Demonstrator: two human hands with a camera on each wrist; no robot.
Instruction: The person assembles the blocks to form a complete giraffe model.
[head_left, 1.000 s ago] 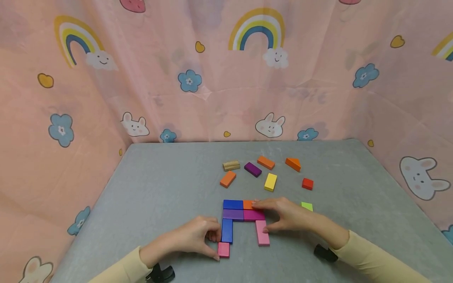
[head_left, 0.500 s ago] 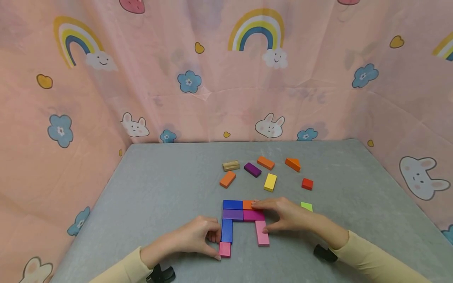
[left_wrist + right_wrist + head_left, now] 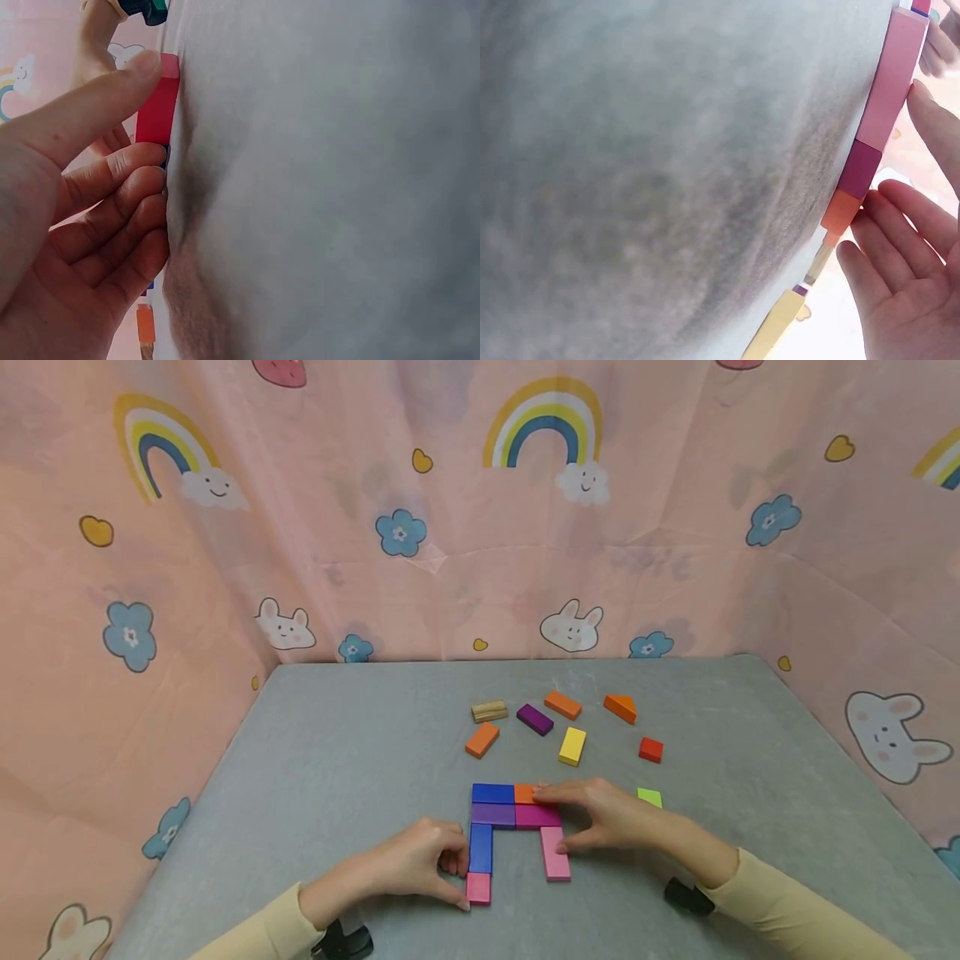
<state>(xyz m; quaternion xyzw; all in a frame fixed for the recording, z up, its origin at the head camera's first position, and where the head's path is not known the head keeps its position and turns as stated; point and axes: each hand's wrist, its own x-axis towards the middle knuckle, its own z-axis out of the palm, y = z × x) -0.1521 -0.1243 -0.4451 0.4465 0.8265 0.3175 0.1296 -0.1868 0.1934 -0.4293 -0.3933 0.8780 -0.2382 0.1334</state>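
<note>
On the grey table several flat blocks form an arch-like shape. A blue block (image 3: pixel 493 793) and an orange block (image 3: pixel 523 794) make its top row, above a purple block (image 3: pixel 493 815) and a magenta block (image 3: pixel 537 817). Below stand a long blue block (image 3: pixel 481 848) and a long pink block (image 3: pixel 556 854). My left hand (image 3: pixel 420 860) holds a short pinkish-red block (image 3: pixel 159 109) between thumb and index finger, against the blue leg's near end. My right hand (image 3: pixel 611 814) rests relaxed along the right side, fingertips at the orange block, thumb at the long pink block.
Behind the arch lie loose blocks: wood-coloured (image 3: pixel 490 711), orange (image 3: pixel 483 740), dark purple (image 3: pixel 536 719), yellow (image 3: pixel 572 747), an orange triangle (image 3: pixel 621 708) and red (image 3: pixel 651 749). A lime-green block (image 3: pixel 649 797) is partly hidden by my right arm. A patterned pink curtain surrounds the table.
The short pinkish-red block has slid slightly right with my left thumb, and now lines up with the long blue block. My right hand has stayed still.
</note>
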